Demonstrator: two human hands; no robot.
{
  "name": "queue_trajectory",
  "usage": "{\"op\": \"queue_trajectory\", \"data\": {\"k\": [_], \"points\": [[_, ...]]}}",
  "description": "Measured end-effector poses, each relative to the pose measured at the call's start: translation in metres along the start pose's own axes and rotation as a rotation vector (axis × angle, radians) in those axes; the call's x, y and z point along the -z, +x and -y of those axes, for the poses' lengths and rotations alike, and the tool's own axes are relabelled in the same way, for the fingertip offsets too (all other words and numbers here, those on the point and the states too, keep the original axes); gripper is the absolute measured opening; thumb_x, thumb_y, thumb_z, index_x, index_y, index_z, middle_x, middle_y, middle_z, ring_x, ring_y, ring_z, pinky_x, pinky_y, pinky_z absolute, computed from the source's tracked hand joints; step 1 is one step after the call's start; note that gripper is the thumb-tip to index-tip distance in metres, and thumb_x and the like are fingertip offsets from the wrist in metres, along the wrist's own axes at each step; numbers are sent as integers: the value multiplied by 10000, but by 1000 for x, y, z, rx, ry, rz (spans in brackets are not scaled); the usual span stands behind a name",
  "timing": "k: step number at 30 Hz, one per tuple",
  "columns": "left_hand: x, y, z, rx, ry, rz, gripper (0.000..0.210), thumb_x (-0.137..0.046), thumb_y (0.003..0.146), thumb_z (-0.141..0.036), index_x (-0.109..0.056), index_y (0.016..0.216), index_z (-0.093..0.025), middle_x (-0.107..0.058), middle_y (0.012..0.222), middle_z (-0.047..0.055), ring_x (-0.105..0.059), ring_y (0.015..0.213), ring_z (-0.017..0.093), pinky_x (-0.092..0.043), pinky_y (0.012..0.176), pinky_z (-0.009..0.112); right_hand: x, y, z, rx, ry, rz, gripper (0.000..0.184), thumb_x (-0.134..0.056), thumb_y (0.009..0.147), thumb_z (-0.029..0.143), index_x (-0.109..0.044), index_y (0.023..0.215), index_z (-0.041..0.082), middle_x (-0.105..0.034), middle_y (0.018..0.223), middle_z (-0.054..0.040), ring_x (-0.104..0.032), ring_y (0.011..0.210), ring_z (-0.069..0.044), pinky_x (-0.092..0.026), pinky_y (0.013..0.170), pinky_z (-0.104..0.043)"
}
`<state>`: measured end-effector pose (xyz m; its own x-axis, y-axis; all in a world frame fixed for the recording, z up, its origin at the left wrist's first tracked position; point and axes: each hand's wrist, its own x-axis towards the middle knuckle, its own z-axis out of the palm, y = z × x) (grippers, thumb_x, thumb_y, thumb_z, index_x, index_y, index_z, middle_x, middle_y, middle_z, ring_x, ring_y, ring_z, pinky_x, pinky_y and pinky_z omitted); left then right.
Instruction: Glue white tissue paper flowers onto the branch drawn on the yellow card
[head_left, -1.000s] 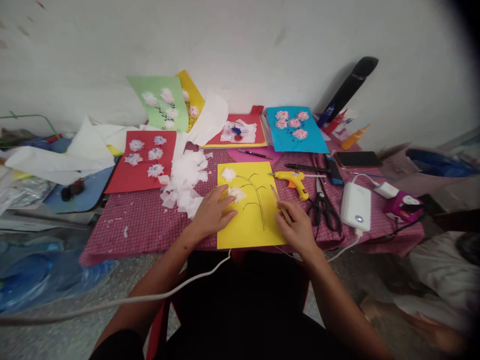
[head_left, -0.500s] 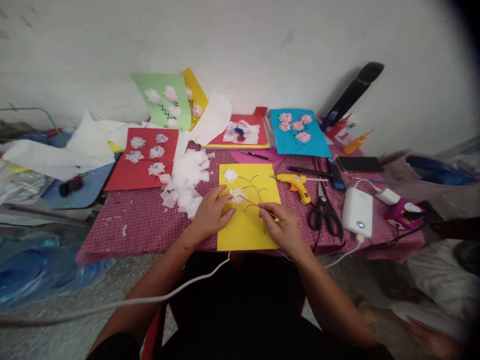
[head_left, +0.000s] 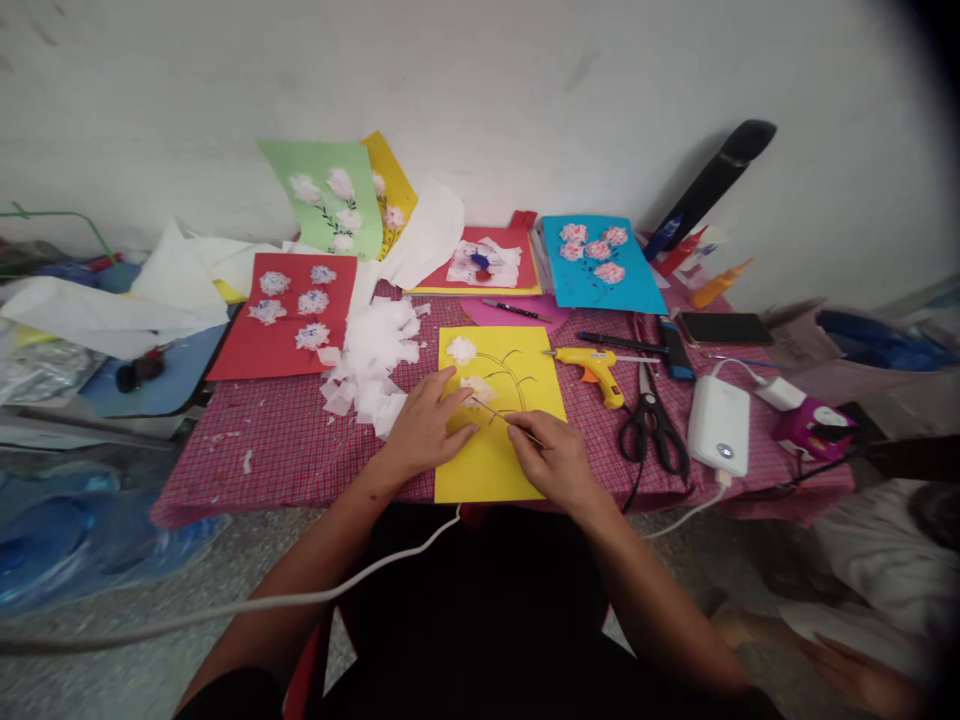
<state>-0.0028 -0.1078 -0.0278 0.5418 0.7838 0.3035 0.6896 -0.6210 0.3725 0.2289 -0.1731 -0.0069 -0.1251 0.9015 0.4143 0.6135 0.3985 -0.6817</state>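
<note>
A yellow sheet of paper [head_left: 495,470] lies in front of me, with drawn dark stems and two white tissue-paper flowers. My left hand [head_left: 426,422] rests at its left edge, fingers stretched apart, fingertips beside the lower flower [head_left: 477,390]. Pinched in my right hand [head_left: 553,455] is a thin dark stick [head_left: 495,409]; its tip points into that flower. The upper flower [head_left: 460,350] sits above my left fingers. Left of the paper, a heap of white tissue pieces [head_left: 375,345] spreads near my left hand.
Right of the sheet lie a yellow glue gun [head_left: 592,368], black scissors [head_left: 651,430] and a white power bank [head_left: 718,425]. Red [head_left: 300,330], green [head_left: 322,180] and blue [head_left: 600,285] flower cards stand or lie behind. A white cable [head_left: 322,597] crosses over my lap. Another person sits at right.
My right hand has shifted slightly left and down with the stick, whose tip has moved a little left over the lower flower. My left hand stays nearly in place.
</note>
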Motion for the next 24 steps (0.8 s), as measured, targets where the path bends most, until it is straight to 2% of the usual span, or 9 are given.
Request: {"op": "queue_trajectory", "data": {"k": [6,17,24], "points": [[0,-1,1,5,-11,2,483,-643,920,-451,-582,1337,-214,-405,1548,167,-408,1420,343,-359,1181,556,2,3,0,-84,-40,-42,163,-563,945,230,-717,999,223,-776,916,-64,-723,805,-215,-555,737,-347],[0,-1,1,-30,39,4,428,-627,925,-451,-651,1266,-193,-406,1536,173,-422,1406,353,-365,1178,540,-6,7,-9,-86,-62,-60,186,-555,942,245,-730,997,218,-783,938,-66,-737,835,-216,-564,770,-337],[0,0,0,-10,23,-22,481,-621,929,-469,-597,1321,-191,-428,1524,177,-435,1400,349,-384,1168,542,-4,6,0,-69,-54,-34,170,-557,953,243,-719,998,216,-777,925,-59,-728,820,-206,-552,756,-330]]}}
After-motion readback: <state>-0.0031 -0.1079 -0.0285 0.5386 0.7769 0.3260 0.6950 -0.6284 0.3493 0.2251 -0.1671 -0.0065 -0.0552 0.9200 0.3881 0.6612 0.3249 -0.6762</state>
